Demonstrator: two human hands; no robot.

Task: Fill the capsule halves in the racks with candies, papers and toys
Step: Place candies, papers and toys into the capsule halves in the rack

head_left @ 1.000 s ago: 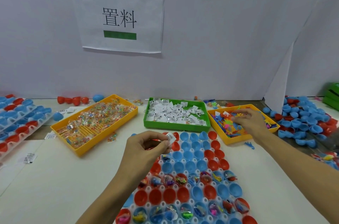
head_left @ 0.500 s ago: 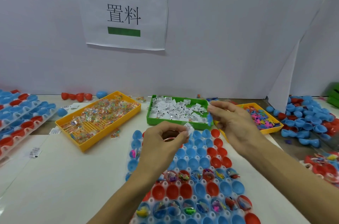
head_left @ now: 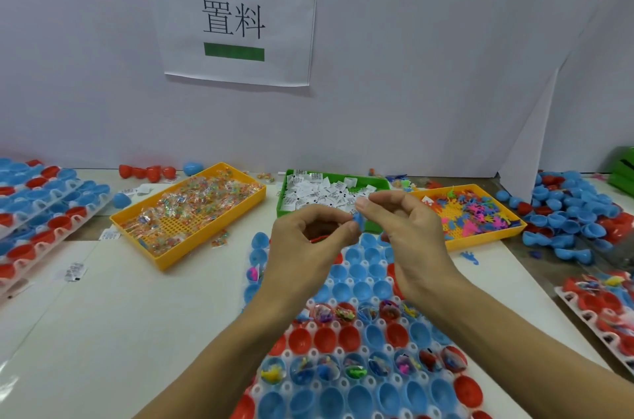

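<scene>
My left hand and my right hand meet fingertip to fingertip above the far end of the white rack of red and blue capsule halves. A small blue toy is pinched between them. No paper slip shows in my left hand. Two rows of halves hold candy, paper and toys; the others are bare. Behind stand the yellow candy tray, the green paper tray and the yellow toy tray.
Stacked racks of capsule halves lie at the left edge. A loose pile of blue and red halves sits at the right, with another filled rack below it. A white wall with a paper sign closes the back.
My right hand left the toy tray and came in to meet my left hand, which rose slightly. The paper slip seen in my left fingers earlier is out of sight.
</scene>
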